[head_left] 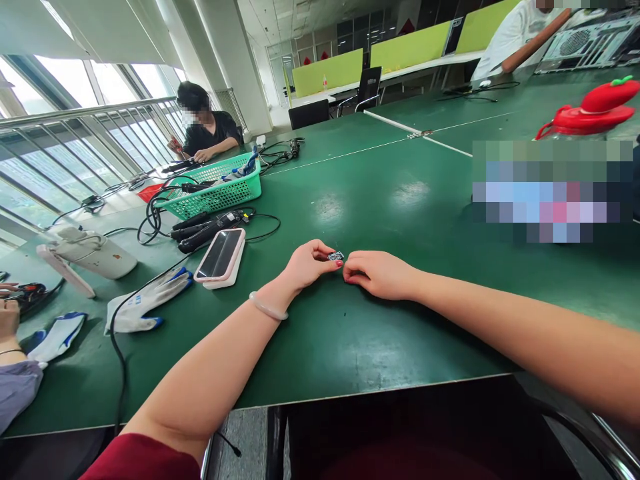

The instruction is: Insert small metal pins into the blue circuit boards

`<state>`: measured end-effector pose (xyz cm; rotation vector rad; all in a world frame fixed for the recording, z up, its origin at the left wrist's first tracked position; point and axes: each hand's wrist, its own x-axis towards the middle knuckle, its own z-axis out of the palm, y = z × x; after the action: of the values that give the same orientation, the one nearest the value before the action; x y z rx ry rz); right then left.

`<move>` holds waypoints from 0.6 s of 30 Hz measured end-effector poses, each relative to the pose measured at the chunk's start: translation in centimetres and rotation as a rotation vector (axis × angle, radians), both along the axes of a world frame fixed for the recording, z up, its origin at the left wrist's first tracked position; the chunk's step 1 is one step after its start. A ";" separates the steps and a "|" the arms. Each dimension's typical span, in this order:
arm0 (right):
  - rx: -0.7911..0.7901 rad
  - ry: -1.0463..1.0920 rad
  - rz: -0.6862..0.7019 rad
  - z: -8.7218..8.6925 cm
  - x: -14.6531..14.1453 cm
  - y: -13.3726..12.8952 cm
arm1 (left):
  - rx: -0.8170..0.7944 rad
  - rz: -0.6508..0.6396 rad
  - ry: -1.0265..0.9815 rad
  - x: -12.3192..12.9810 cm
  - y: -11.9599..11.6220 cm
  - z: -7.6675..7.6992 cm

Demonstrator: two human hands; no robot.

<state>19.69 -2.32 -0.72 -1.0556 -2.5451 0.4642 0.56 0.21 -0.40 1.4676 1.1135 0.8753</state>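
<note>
My left hand (313,261) pinches a small dark piece with a pale pattern (336,256) between thumb and fingers, just above the green table (370,340). What kind of piece it is I cannot make out. Close beside its right end is my right hand (383,273), knuckles up, with the fingers curled inward. Its fingertips point down and are partly hidden, so whether they hold anything does not show. A pale bangle (269,307) circles my left wrist. A tiny dark speck (345,314) lies on the table below the hands.
Left of my hands lie a pink-edged phone (220,257), a white-and-blue glove (145,303), black cabled tools (210,227) and a green basket (215,197). A red-lidded bottle (585,120) stands at right. People sit at the far left and far right; another person's hand (7,320) shows at the left edge.
</note>
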 end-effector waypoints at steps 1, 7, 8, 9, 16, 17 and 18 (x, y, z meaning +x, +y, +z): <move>-0.008 0.003 0.000 0.1 0.2 0.1 | 0.000 0.000 0.007 0.0 0.0 0.0; 0.015 -0.044 -0.110 0.5 0.4 0.0 | -0.008 -0.003 0.044 0.0 -0.2 0.2; 0.028 -0.064 -0.123 0.5 0.3 0.0 | -0.006 -0.003 0.053 0.1 -0.2 0.2; 0.040 -0.083 -0.135 0.5 0.1 -0.1 | -0.006 -0.003 0.060 0.1 -0.2 0.2; 0.110 -0.131 -0.207 0.1 0.8 0.6 | -0.012 0.003 0.067 0.2 -0.4 0.4; 0.120 -0.112 -0.236 0.1 1.0 0.8 | -0.006 0.001 0.069 0.2 -0.4 0.4; 0.132 -0.081 -0.274 0.2 1.2 0.9 | 0.004 -0.005 0.075 0.2 -0.4 0.3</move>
<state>20.88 -1.44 -0.51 -1.3701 -2.4083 0.1810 0.72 -0.14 -0.12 1.5162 1.1635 0.8254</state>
